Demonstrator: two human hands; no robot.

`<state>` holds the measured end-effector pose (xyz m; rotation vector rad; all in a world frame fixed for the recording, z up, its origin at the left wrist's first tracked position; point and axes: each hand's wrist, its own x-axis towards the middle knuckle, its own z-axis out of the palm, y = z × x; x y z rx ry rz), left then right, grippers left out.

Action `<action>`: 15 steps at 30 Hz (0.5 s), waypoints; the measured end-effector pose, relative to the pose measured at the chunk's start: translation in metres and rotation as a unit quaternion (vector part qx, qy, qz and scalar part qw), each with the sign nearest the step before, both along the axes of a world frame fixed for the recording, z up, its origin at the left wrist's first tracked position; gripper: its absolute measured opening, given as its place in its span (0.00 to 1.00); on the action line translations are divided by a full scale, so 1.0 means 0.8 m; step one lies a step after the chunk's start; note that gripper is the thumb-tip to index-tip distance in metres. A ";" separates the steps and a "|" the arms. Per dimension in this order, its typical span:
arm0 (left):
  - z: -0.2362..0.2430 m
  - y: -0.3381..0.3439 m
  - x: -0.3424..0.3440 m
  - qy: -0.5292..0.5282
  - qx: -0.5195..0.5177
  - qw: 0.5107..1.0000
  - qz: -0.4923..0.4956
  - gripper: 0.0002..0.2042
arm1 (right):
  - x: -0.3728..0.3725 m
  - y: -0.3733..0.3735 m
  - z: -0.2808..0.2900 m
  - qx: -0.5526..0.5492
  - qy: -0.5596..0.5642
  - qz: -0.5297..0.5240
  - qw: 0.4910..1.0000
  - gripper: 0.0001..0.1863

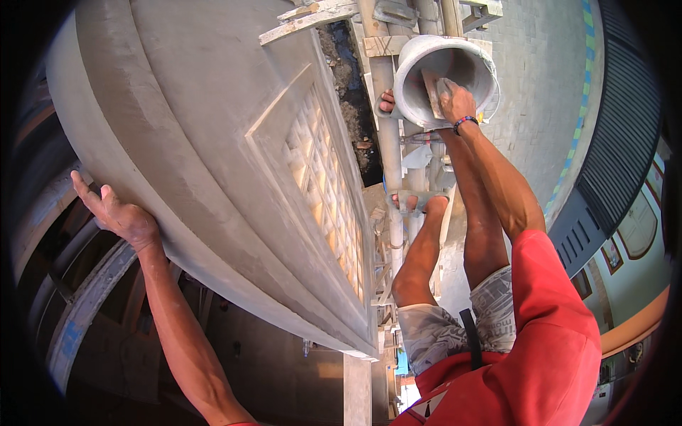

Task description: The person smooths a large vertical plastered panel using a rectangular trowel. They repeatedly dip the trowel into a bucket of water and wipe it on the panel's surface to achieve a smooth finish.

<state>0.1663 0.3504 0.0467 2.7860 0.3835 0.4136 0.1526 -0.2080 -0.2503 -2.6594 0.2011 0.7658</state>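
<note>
My right hand, a beaded band at its wrist, reaches into a whitish, cement-smeared bucket. Its fingers are closed on a flat, brownish plastering float, tilted against the bucket's inside; the grip is partly hidden. How much the bucket holds cannot be made out. At the far left, my left hand rests at the outer edge of a grey, cement-plastered wall, with its fingers stretched apart and nothing in them. A raised curved band of plaster runs along this edge.
A framed lattice grille is set into the wall. My feet stand on a narrow scaffold of bamboo poles, with boards and offcuts at its far end. Below lie a dark gutter, paving and a dark slatted gate.
</note>
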 end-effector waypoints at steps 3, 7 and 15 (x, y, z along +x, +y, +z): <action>-0.004 0.002 0.000 -0.003 -0.006 1.000 -0.005 0.25 | -0.001 -0.045 -0.007 0.173 0.058 -0.121 0.976 0.25; 0.002 -0.012 0.006 -0.010 -0.029 0.999 0.008 0.27 | 0.001 -0.069 0.053 0.449 0.258 -0.407 0.752 0.24; 0.016 -0.014 -0.003 0.048 0.019 0.998 0.033 0.31 | 0.029 0.013 0.174 0.650 0.302 -0.427 0.552 0.28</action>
